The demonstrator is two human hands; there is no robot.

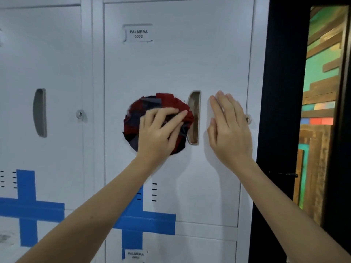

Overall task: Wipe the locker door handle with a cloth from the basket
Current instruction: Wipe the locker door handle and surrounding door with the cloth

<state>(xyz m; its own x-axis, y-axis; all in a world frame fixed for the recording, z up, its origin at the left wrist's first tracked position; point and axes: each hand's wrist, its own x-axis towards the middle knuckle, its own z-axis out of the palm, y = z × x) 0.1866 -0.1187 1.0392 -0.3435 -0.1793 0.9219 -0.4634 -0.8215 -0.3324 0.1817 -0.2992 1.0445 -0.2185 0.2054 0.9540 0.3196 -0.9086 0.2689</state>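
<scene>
Head view, left hand (157,131) fingers (167,112) clamped on cloth (150,111) (beside handle (194,118)), right hand (230,130) flat, fingers together

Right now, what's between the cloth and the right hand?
The door handle, a recessed metal pull, lies between the cloth and the right hand, per the head view.

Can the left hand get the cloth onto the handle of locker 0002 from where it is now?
Probably yes. The left hand presses the red and dark cloth on the door right beside the handle, cloth edge at its rim. Nothing lies between; the right hand rests flat on the far side.
</scene>
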